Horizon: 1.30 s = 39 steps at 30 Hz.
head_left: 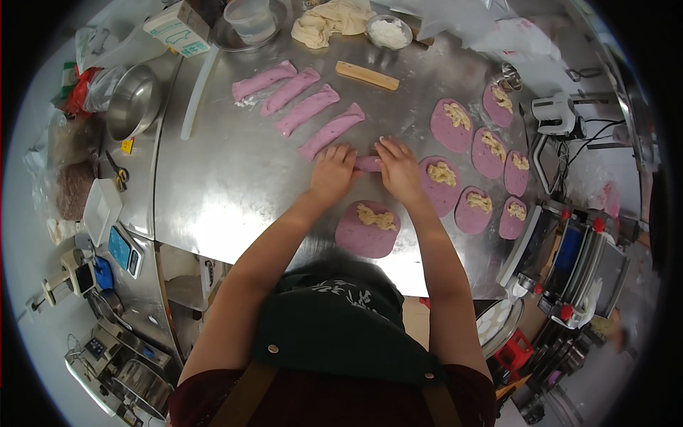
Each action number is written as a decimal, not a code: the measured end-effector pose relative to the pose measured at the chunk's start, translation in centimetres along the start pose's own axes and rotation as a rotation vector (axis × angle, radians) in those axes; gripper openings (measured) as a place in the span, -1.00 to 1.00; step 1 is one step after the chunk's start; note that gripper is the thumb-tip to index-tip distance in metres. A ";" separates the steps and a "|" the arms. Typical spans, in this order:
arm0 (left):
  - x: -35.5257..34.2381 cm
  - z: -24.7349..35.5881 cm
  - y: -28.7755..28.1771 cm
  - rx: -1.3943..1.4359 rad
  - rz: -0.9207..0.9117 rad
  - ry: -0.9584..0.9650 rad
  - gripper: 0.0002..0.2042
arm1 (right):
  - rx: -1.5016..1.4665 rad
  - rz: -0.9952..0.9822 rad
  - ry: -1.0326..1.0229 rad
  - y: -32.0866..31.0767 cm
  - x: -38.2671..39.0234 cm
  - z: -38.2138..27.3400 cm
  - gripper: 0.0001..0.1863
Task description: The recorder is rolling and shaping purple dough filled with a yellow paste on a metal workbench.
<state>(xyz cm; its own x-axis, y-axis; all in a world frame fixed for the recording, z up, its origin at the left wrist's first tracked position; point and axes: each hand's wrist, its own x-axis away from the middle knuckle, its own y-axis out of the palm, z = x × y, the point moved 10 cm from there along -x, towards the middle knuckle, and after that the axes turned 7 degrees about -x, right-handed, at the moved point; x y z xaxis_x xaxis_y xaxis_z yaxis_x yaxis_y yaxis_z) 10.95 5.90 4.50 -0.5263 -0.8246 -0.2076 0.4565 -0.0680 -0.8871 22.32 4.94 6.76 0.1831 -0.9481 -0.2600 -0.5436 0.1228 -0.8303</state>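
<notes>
Between my two hands lies a purple dough roll (368, 164) on the steel table. My left hand (333, 174) is curled over its left end, and my right hand (398, 169) over its right end, so only the roll's middle shows. Just in front of me is a flat purple dough piece (366, 238) with a pale yellow, lumpy filling (376, 216) on its upper half. Beyond my left hand, several finished dough rolls (307, 110) lie slanted side by side. To the right of my right hand are several more flat dough pieces (450, 134), each topped with filling.
Past the rolls sits a wooden stick (367, 75), with a bowl of white flour (389, 33) and a cream cloth (329, 23) at the far edge. A long white rod (199, 92), a metal bowl (134, 103), scissors (118, 171) and a scale (126, 249) are leftward; a hand mixer (558, 114) is right.
</notes>
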 end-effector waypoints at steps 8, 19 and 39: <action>4.4 2.7 0.8 -0.145 0.098 0.165 -0.48 | -0.056 -0.077 -0.020 1.2 5.1 -1.2 -0.50; 2.2 1.4 0.8 0.061 -0.120 -0.002 -0.60 | -0.101 -0.163 0.005 1.6 4.0 -0.5 -0.52; 3.6 -3.6 -1.0 0.341 0.133 -0.203 -0.59 | -0.216 -0.149 -0.001 3.3 0.7 -1.9 -0.59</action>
<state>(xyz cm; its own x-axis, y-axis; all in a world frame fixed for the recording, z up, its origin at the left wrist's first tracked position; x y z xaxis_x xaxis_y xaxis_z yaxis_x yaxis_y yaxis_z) 5.99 5.02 3.15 -0.3104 -0.9302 -0.1957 0.7403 -0.1074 -0.6637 19.09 4.16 4.82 0.2754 -0.9506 -0.1431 -0.6729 -0.0843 -0.7349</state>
